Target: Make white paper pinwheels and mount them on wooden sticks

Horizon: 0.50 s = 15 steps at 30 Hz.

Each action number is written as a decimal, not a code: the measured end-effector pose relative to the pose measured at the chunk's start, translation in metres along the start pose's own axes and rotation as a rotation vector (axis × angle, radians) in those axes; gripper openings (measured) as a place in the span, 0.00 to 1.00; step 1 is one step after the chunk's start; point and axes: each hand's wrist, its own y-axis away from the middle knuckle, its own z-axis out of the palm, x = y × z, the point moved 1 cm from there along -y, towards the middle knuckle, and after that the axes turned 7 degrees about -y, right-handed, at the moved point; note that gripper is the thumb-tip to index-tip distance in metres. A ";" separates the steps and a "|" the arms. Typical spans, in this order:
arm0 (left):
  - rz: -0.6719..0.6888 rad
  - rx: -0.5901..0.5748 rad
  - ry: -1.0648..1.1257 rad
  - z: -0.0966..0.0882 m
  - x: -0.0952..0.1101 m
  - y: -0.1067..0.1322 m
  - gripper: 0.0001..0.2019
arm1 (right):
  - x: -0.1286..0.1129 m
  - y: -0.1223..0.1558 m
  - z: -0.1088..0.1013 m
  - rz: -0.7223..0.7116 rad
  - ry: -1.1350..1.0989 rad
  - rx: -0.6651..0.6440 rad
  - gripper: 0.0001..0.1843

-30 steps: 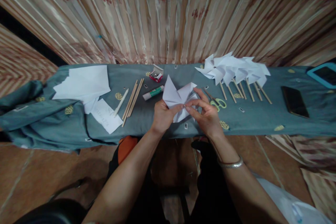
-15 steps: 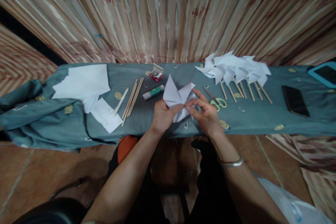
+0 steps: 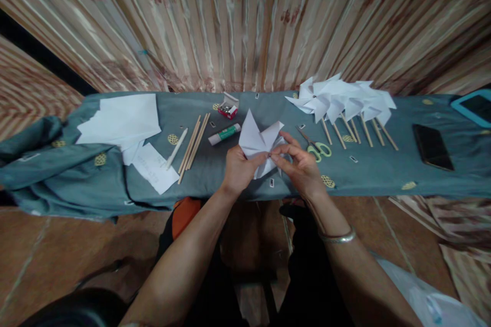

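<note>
A white folded paper pinwheel head [image 3: 258,140] is held over the near edge of the table. My left hand [image 3: 238,168] grips its lower left part with closed fingers. My right hand [image 3: 301,163] pinches at its centre with thumb and fingertips; a tiny item may sit in that pinch, too small to name. Just right of my right hand lie green-handled scissors [image 3: 318,149]. A glue stick [image 3: 224,134] and a small red box of pins [image 3: 228,109] lie behind the paper.
A grey-blue cloth [image 3: 383,173] covers the table. Several finished pinwheels on sticks [image 3: 343,102] lie at the back right, loose wooden sticks [image 3: 194,145] and a white pen [image 3: 176,149] left of centre, white sheets [image 3: 123,120] far left, a dark phone [image 3: 432,147] and a blue-cased tablet [image 3: 473,107] at right.
</note>
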 end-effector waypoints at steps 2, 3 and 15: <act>0.014 -0.004 -0.020 0.000 0.000 0.000 0.11 | 0.002 0.000 0.000 0.018 -0.019 0.001 0.08; 0.024 -0.004 -0.027 -0.001 0.000 0.000 0.12 | 0.002 0.000 0.001 0.025 -0.027 0.001 0.08; 0.026 -0.044 0.018 -0.003 0.000 0.000 0.15 | 0.005 -0.001 0.002 0.026 -0.021 0.002 0.08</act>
